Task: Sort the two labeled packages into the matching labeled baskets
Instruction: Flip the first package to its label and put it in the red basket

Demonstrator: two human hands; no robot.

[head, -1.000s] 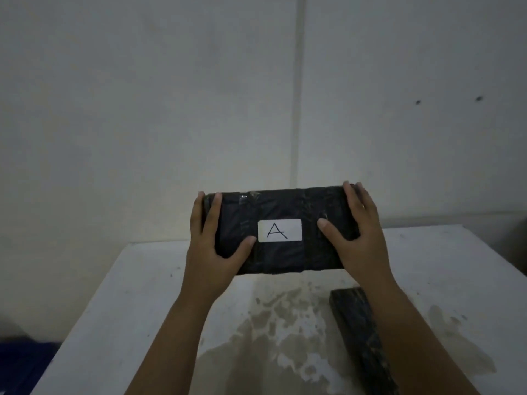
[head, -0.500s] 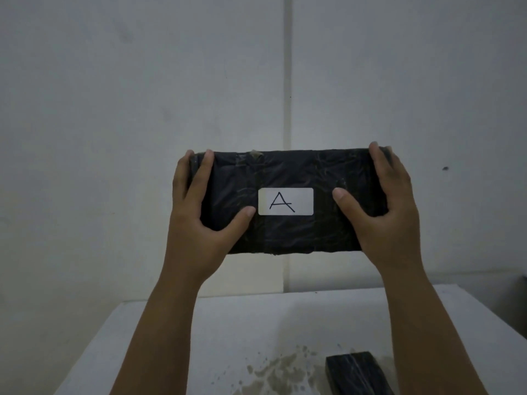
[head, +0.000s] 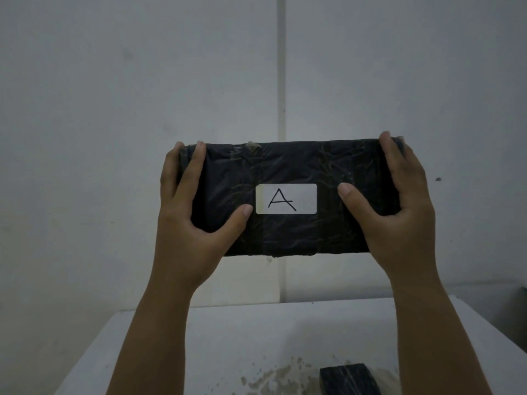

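A black plastic-wrapped package (head: 288, 163) with a white label reading "A" is held up in the air in front of the wall, its labeled face toward me. My left hand (head: 194, 223) grips its left end, thumb on the front near the label. My right hand (head: 399, 212) grips the right end the same way. A second black package (head: 348, 379) lies on the white table (head: 256, 337) at the bottom edge of the view, only its far end showing, its label hidden. No baskets are in view.
A plain grey-white wall with a vertical seam (head: 281, 81) fills the background. The table has a worn, stained patch (head: 273, 377) near the second package. A dark object (head: 523, 295) shows at the right edge past the table.
Both hands have raised the "A" package from just above the table to well above it. The view has tilted up, so less of the table and second package shows.
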